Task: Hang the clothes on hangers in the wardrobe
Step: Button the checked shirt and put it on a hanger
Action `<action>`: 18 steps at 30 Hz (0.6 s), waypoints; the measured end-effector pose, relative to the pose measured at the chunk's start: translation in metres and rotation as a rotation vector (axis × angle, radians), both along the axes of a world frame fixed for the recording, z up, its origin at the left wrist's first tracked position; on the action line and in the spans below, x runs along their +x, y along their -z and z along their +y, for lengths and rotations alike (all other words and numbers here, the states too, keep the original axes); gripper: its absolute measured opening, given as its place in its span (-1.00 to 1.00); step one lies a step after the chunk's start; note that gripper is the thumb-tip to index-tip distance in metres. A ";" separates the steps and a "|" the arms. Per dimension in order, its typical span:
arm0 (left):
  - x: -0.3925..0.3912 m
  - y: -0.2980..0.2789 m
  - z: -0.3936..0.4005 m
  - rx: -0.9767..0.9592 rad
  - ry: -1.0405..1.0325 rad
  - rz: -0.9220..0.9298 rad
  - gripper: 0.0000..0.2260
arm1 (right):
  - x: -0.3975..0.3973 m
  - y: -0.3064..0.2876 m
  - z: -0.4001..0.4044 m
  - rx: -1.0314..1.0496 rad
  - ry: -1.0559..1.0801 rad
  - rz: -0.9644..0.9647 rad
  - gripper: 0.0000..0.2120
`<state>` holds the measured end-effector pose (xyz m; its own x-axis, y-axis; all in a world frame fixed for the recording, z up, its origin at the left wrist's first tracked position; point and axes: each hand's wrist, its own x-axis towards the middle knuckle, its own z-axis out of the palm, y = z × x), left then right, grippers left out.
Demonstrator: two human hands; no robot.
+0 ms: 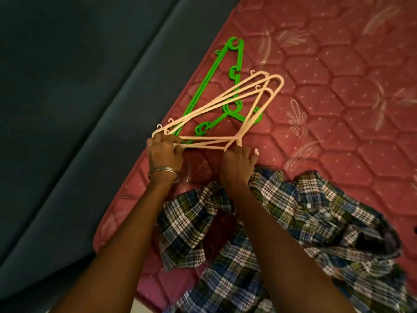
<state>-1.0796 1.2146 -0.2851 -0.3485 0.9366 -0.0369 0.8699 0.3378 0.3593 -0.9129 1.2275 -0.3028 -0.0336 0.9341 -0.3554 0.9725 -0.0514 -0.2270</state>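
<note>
Two or three peach plastic hangers (225,102) lie stacked on green plastic hangers (209,86) on a pink quilted mattress (338,86). My left hand (163,152), with a metal bangle on the wrist, grips the near left end of the peach hangers. My right hand (238,160) has its fingers curled round their hook end at the near right. A crumpled plaid shirt (282,233) in blue, green and white lies on the mattress under my forearms, close to me.
The mattress edge runs diagonally from upper middle to lower left. Beyond it lies dark grey-blue floor (56,109). The right and far parts of the mattress show only its quilted pattern. No wardrobe is in view.
</note>
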 end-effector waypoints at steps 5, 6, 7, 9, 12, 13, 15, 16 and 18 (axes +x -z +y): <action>-0.007 -0.019 -0.002 0.220 -0.198 -0.023 -0.57 | 0.007 -0.038 0.020 0.063 0.130 0.060 -0.70; -0.005 -0.023 -0.001 0.241 -0.209 -0.031 -0.55 | 0.009 -0.042 0.020 0.116 0.096 0.034 -0.71; -0.003 -0.030 0.001 0.251 -0.192 -0.040 -0.54 | 0.011 -0.048 0.020 0.159 0.070 0.020 -0.72; 0.000 -0.038 0.006 0.201 -0.085 -0.046 -0.55 | 0.016 -0.054 0.015 0.163 0.048 0.044 -0.75; 0.009 -0.034 0.016 0.011 0.168 0.020 -0.64 | 0.030 -0.055 0.006 0.100 0.094 0.133 -0.74; 0.014 -0.030 0.019 -0.066 0.243 0.019 -0.64 | 0.035 -0.054 0.005 0.084 0.119 0.151 -0.74; 0.024 -0.022 0.023 -0.214 0.302 0.021 -0.61 | 0.044 -0.050 0.003 0.054 0.146 0.169 -0.76; 0.032 -0.016 0.024 -0.272 0.301 0.039 -0.60 | 0.050 -0.047 0.003 0.029 0.156 0.176 -0.76; 0.036 -0.007 0.024 -0.336 0.263 0.065 -0.59 | 0.059 -0.038 0.008 -0.054 0.165 0.200 -0.75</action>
